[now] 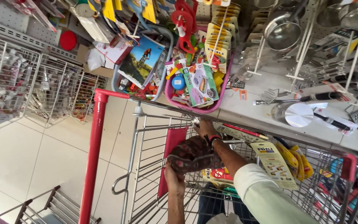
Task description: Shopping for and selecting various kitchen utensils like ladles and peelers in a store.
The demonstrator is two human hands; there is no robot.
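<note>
My left hand (174,176) comes up from the bottom edge and grips a dark red patterned pouch (193,153) over the wire shopping cart (146,166). My right hand (204,126), with a band on its wrist and a pale green sleeve behind it, reaches across to the cart's far wire rim (166,111), and its fingers curl over that rim. Under my right arm the cart holds a yellow carded pack (272,164), yellow items (297,159) and a red pack (219,174).
The cart has a red handle bar (93,157). A white shelf (249,112) beyond it carries a pink basket (195,108) and a grey basket (162,81) of toys, a steel lid (297,114) and utensils. Pans (282,29) hang above. Wire bins (5,83) stand on the tiled floor at left.
</note>
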